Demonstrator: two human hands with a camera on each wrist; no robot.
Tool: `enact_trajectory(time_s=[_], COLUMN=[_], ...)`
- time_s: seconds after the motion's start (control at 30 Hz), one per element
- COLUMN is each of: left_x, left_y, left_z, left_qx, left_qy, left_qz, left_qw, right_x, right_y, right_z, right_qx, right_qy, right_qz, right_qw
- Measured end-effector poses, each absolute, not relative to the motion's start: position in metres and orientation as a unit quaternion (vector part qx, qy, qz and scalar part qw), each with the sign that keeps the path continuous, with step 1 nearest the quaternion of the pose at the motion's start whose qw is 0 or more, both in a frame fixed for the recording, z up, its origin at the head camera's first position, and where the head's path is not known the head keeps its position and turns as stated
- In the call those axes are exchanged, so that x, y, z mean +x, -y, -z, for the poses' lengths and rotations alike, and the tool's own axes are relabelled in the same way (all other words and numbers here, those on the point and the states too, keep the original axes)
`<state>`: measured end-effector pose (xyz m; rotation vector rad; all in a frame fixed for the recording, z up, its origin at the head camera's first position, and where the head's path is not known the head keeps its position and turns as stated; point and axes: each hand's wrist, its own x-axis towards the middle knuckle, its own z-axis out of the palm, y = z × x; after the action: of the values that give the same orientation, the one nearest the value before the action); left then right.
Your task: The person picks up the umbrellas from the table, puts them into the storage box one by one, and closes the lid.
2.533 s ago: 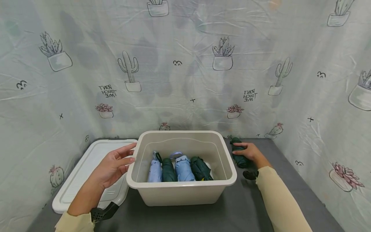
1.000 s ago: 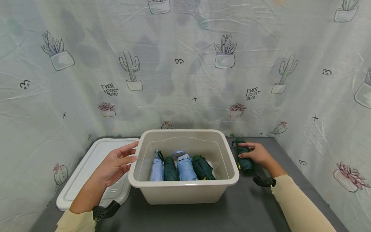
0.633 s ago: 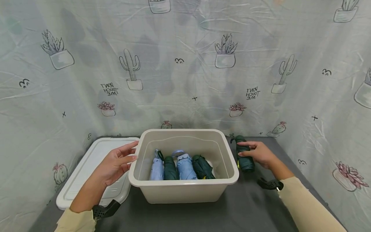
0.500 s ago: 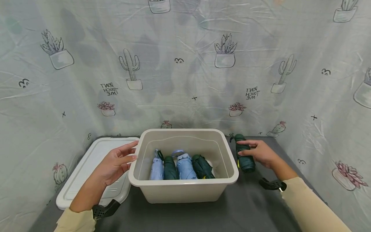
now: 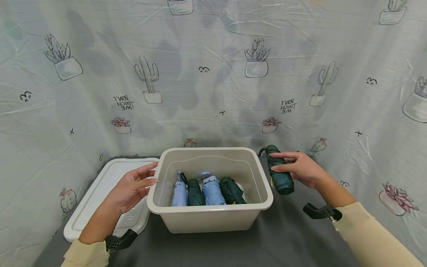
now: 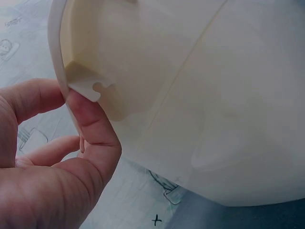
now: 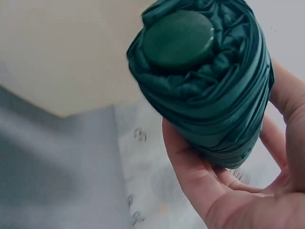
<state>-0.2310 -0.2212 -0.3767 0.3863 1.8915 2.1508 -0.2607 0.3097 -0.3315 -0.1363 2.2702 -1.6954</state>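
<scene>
My right hand [image 5: 305, 168] grips a dark green folding umbrella [image 5: 278, 174] just right of the beige storage bin [image 5: 207, 222], raised above the table. In the right wrist view the umbrella's round green end cap [image 7: 178, 40] faces the camera, thumb and fingers curled around its body. My left hand [image 5: 131, 189] pinches the bin's left rim; the left wrist view shows the thumb [image 6: 95, 124] under the lip. Inside the bin lie a lilac umbrella [image 5: 180, 193], a dark green umbrella [image 5: 195, 194], a light blue umbrella [image 5: 213, 191] and another dark green umbrella [image 5: 232, 191], side by side.
A white lid [image 5: 100, 200] lies flat to the left of the bin, partly behind my left forearm. The grey table [image 5: 213, 252] runs back to a hanging curtain [image 5: 213, 92] printed with cacti, which also closes off both sides.
My right hand has lifted the dark green umbrella off the table at the right, its near end tipping toward me. The left hand has stayed at the bin's rim.
</scene>
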Motion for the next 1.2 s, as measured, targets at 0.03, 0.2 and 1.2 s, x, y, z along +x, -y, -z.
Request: enact_trajectory(time_s=[0.03, 0.2, 1.2], left_x=[-0.231, -0.231, -0.233], left_y=[0.221, 0.221, 0.224], left_z=[0.377, 0.378, 0.376], left_qx=[0.131, 0.128, 0.127], left_qy=[-0.648, -0.645, -0.66], left_qz=[-0.74, -0.743, -0.729], left_qw=[0.126, 0.127, 0.13], right_x=[-0.259, -0.25, -0.279], right_y=[-0.307, -0.292, -0.187], right_z=[0.327, 0.308, 0.291], right_qx=[-0.049, -0.047, 0.007], right_qy=[-0.789, -0.789, -0.816], right_qz=[0.593, 0.591, 0.513], right_qw=[0.153, 0.16, 0.265])
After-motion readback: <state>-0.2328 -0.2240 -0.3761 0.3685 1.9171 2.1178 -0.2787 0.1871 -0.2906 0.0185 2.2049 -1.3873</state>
